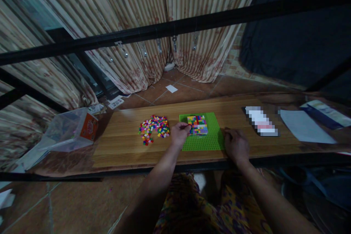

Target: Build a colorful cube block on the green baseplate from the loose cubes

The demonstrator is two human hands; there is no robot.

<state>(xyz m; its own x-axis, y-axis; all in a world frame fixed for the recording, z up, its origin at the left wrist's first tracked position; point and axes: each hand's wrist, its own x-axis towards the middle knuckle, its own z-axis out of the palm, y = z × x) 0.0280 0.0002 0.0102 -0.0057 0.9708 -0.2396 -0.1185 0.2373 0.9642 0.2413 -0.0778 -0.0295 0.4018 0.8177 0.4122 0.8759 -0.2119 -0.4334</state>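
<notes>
1. The left hand (180,133) reaches over the left side of the green baseplate (204,143), its fingers at the left edge of the multicoloured brick block (197,125). They look close together, but whether they meet or are clamped on a small brick cannot be told.
2. The brick block stands on the far half of the baseplate, near the middle of the table (117,146), probably so both hands reach it easily.
3. The right hand (238,145) rests, fingers curled, at the baseplate's right edge near the table's near edge, perhaps to steady the plate; contact and grip cannot be told.
4. The loose bricks (161,121) lie scattered left of the baseplate, seemingly within the left hand's easy reach.
5. A clear plastic box (64,131) sits toward the table's left edge and a white sheet (305,126) toward its right, both apparently out of the way.
</notes>
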